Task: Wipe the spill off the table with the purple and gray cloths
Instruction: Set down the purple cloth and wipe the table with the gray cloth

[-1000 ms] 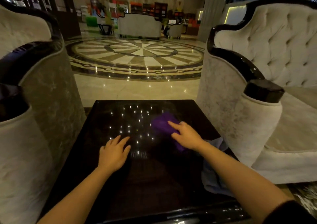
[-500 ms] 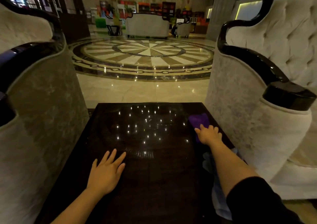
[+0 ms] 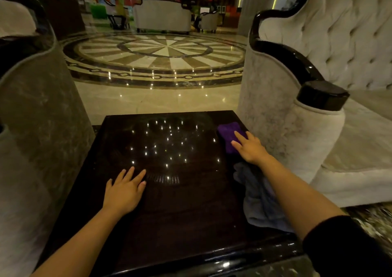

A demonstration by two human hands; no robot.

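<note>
The purple cloth (image 3: 228,131) lies folded at the far right of the dark glossy table (image 3: 180,213). My right hand (image 3: 250,148) presses flat on its near part, fingers spread over it. The gray cloth (image 3: 257,198) lies crumpled along the table's right edge, partly under my right forearm. My left hand (image 3: 125,191) rests flat on the tabletop at left of centre, fingers apart, holding nothing. No spill shows on the dark surface, only reflected light spots.
A pale tufted sofa (image 3: 339,64) with a black-capped armrest (image 3: 322,94) stands close on the right. Another upholstered armchair (image 3: 38,107) flanks the table on the left. Polished marble floor (image 3: 157,98) lies beyond the table's far edge.
My right hand slid the purple cloth from the table's middle to its far right side. My left hand stayed flat on the table.
</note>
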